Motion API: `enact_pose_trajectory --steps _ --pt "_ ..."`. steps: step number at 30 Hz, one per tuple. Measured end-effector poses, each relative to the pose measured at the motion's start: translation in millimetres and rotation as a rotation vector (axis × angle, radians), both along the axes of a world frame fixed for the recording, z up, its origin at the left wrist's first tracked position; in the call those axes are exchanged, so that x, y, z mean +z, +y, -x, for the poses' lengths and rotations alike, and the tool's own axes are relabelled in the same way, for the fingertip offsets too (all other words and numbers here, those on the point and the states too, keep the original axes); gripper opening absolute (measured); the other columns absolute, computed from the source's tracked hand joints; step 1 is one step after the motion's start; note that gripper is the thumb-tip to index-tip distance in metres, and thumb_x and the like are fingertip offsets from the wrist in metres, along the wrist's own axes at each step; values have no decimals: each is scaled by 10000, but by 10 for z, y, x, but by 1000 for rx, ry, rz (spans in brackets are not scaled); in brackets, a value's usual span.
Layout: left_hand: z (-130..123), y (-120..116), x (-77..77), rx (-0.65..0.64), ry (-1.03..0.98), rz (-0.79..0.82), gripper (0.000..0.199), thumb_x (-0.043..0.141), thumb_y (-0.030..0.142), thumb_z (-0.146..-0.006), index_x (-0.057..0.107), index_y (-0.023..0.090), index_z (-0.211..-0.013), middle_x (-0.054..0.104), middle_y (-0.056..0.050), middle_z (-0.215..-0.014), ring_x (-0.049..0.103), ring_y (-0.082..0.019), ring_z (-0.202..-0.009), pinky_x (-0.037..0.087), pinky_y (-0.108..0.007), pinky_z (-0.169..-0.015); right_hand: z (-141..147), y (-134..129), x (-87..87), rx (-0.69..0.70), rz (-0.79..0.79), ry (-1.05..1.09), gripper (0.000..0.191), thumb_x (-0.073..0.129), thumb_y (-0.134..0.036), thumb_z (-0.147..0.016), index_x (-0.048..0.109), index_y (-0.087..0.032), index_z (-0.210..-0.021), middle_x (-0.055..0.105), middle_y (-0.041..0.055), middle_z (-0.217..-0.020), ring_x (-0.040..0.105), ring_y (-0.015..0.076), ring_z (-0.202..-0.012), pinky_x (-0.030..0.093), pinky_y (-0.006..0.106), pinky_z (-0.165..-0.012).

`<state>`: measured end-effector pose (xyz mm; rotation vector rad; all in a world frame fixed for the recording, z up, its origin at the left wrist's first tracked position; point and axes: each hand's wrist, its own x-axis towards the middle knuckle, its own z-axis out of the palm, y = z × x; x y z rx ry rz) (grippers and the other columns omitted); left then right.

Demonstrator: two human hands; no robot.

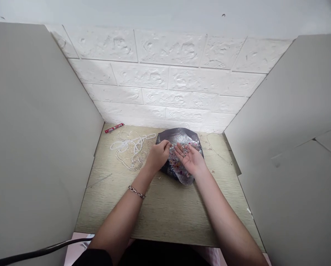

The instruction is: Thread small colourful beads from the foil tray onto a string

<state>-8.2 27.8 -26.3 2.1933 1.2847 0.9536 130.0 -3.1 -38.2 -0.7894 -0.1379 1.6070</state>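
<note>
Pale wood-grain counter (pixel 165 214), boxed in by grey panels left and right, white brick-pattern wall at the far side. Crinkled silver foil bag of small multicoloured beads (pixel 179 138), far centre of the counter. Left hand (pixel 158 155), fingers curled closed, pinching the bag's left edge; metal chain bracelet (pixel 137 192) on its wrist. Right hand (pixel 190 157), palm up and open, resting on the bag with beads in it. Tangle of white pearl-bead strings (pixel 130 149), left of the bag. Small red rectangular packet (pixel 114 128), far left corner.

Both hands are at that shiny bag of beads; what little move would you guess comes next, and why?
Probably the left hand pinches a few beads off the open right palm. The right hand lies palm up over the silver bag with beads on it, and the left fingertips are bunched beside it.
</note>
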Motion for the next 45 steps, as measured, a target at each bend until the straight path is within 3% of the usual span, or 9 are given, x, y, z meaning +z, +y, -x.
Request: enact_pose_trajectory --steps 7,12,16,22,27,29,36,41,45 --pt "6 -9 4 -9 37 -7 266 331 306 -831 557 170 -795 598 -27 -652 529 -127 -594 354 -225 -562 9 0 3 -9 -7 17 88 386 -186 -769 460 -162 -811 617 81 -904 602 164 -857 509 321 -742" --pt "11 -12 -2 -29 75 -23 271 317 299 -839 557 176 -806 619 -37 -700 554 -138 -634 360 -229 -578 14 -20 2 5 -50 -23 335 382 -13 -630 465 -151 -924 622 73 -904 608 144 -850 509 275 -742" --pt "16 -7 -1 -26 121 -31 277 310 296 -841 557 176 -802 617 -39 -678 552 -143 -612 352 -232 -562 14 -14 -14 -6 -71 -107 322 423 -20 -625 480 -163 -908 616 56 -924 600 136 -869 503 260 -746" --pt "34 14 14 11 115 -35 270 325 301 -835 564 180 -806 618 -36 -677 556 -145 -620 345 -231 -564 -91 22 -81 -68 -57 -760 255 439 -120 -647 524 -189 -877 583 25 -927 575 125 -829 456 300 -807" --pt "36 13 29 22 134 -35 279 322 313 -835 562 180 -792 585 -21 -610 533 -136 -570 321 -229 -537 -210 0 -89 72 -67 -1633 308 384 -94 -643 582 -186 -861 574 46 -947 518 180 -910 373 352 -883" --pt "36 7 33 19 136 -39 279 319 313 -836 561 182 -789 588 -20 -618 528 -133 -566 315 -229 -534 -212 -26 -72 116 -116 -1818 330 366 -64 -644 594 -174 -855 553 61 -992 503 180 -933 356 339 -895" --pt "33 -2 34 18 149 -36 283 315 312 -837 559 180 -783 595 -26 -636 539 -137 -593 316 -229 -549 -184 -159 8 283 -160 -2104 281 380 -58 -678 624 -154 -779 338 83 -1290 287 241 -1185 277 360 -951" --pt "29 -7 36 10 158 -33 289 304 307 -840 557 178 -784 593 -23 -638 535 -132 -593 316 -224 -551 -189 -218 64 420 -109 -2120 255 397 -75 -676 640 -131 -731 304 91 -1325 227 275 -1216 265 355 -951" --pt "28 -8 36 13 160 -31 285 306 306 -841 555 177 -787 597 -24 -646 537 -130 -597 316 -222 -550 -172 -209 73 446 -115 -2122 260 398 -149 -718 654 -129 -761 325 113 -1314 236 270 -1222 239 357 -967"
